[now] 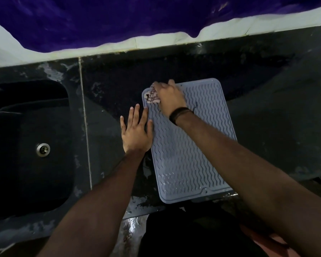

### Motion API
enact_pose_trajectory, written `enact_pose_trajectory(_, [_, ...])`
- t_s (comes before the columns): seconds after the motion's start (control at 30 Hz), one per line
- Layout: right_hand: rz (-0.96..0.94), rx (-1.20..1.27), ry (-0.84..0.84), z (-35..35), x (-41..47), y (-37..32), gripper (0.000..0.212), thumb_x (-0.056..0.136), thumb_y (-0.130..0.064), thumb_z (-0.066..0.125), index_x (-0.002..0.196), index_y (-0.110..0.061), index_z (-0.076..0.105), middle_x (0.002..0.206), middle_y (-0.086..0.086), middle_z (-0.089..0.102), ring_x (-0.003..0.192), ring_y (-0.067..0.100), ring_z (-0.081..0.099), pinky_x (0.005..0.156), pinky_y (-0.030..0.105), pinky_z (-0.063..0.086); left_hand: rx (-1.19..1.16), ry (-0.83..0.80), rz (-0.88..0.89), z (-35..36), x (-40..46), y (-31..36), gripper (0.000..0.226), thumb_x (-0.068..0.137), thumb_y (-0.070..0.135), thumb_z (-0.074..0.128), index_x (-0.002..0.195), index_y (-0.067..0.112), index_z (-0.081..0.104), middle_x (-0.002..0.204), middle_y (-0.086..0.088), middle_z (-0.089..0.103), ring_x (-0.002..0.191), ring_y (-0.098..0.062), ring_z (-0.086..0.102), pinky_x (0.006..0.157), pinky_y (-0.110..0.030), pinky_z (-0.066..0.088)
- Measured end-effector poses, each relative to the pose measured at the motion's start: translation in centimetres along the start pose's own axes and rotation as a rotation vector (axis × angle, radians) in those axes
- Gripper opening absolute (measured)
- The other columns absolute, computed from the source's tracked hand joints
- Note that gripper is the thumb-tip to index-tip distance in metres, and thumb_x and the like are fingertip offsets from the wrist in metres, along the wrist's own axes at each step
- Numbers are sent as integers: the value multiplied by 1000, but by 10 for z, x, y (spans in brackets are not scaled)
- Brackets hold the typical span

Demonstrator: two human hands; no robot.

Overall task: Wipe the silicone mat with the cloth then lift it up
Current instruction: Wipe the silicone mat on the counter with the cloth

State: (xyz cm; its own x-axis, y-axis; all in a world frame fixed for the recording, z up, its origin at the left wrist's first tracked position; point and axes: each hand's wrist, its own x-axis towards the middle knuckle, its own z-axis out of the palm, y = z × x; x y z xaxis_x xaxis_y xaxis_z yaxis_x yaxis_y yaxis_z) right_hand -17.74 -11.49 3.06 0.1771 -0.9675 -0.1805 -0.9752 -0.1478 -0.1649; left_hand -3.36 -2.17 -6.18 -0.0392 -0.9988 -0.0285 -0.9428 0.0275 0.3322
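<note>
Mat (191,145) runs lengthwise away from the person; right hand (168,96) grips the cloth (152,97) at its far-left corner, left hand (136,129) flat, fingers straight, steadying the near-left edge.

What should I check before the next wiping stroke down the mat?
1. Cloth in the right hand: ok, the hand holds it pressed on the mat's far left corner.
2. Left hand steadying the silicone mat: ok, fingers straight, flat along the mat's left edge, partly on the counter.
3. Mat lying flat: ok, no corner visibly lifted.
4. Stroke path: ok, nothing stands on the mat nearer than the cloth.
5. Near end wiped: not ok, water shines on the near left area.
6. Firmness of the grip on the cloth: cannot tell, the fingers hide most of it.
</note>
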Motion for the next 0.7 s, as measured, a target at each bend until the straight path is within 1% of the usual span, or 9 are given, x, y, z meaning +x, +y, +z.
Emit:
enact_pose_trajectory(0.07, [-4, -68, -41, 13, 7, -6, 51, 89, -5, 50, 140, -9, 41, 135, 9, 53, 128, 30, 36, 100, 43, 41, -7, 8, 1, -1, 0, 0, 55, 109, 47, 24, 160, 29, 32, 170, 0, 22, 159, -17, 11, 127, -54, 4])
enact_pose_trajectory(0.13, [-11, -66, -9, 25, -3, -6, 45, 91, -8, 45, 136, -9, 46, 136, 9, 52, 127, 31, 37, 99, 43, 40, 4, 1, -4, -1, 0, 0, 54, 109, 45, 24, 159, 27, 36, 170, 1, 21, 159, -17, 11, 127, -54, 5])
enact_pose_trajectory(0.2, [-43, -38, 21, 35, -27, -3, 43, 91, -14, 46, 134, -12, 49, 136, 5, 53, 125, 30, 39, 98, 43, 39, 21, -5, -4, -1, 0, 0, 55, 108, 44, 23, 160, 28, 33, 171, 1, 20, 159, -17, 11, 127, -54, 6])
enact_pose_trajectory(0.27, [-78, -50, 27, 41, -59, 3, 49, 88, -18, 53, 137, -17, 47, 137, 1, 53, 124, 28, 41, 99, 42, 39, 33, -13, -3, -1, -1, 1, 55, 108, 43, 22, 162, 30, 30, 171, 2, 19, 159, -17, 10, 127, -54, 6])
enact_pose_trajectory(0.37, [-97, -56, -49, 44, -110, 4, 67, 79, -20, 68, 142, -20, 42, 141, -1, 50, 127, 28, 40, 102, 42, 37, 17, -19, -15, -2, -1, 1, 55, 110, 46, 20, 162, 30, 29, 171, 1, 19, 159, -17, 10, 127, -55, 6])
enact_pose_trajectory(0.43, [-100, -53, -109, 43, -132, 1, 73, 76, -21, 73, 142, -20, 43, 142, 0, 49, 129, 29, 39, 102, 44, 37, -2, -22, -14, -3, 0, 1, 55, 110, 46, 21, 161, 30, 30, 171, 1, 20, 159, -17, 10, 127, -55, 5])
enact_pose_trajectory(0.53, [-100, -4, -137, 34, -135, 1, 61, 74, -22, 74, 131, -20, 53, 132, 2, 58, 125, 30, 41, 99, 45, 39, -16, -20, -2, -3, 0, 0, 54, 111, 46, 23, 161, 29, 30, 171, 0, 20, 159, -18, 9, 127, -54, 4])
enact_pose_trajectory(0.6, [-68, 21, -66, 24, -114, 2, 46, 76, -18, 69, 121, -20, 60, 122, 2, 63, 120, 28, 44, 97, 42, 42, -3, -24, 8, -4, -1, 0, 54, 111, 45, 22, 162, 28, 29, 171, 0, 19, 159, -18, 8, 127, -54, 3])
enact_pose_trajectory(0.7, [15, 53, 26, 16, -71, -3, 42, 83, -12, 57, 124, -17, 55, 124, 2, 61, 120, 27, 42, 96, 43, 43, 16, -29, 12, -7, -2, 1, 54, 110, 40, 27, 163, 29, 27, 172, 0, 17, 159, -18, 8, 127, -54, 3])
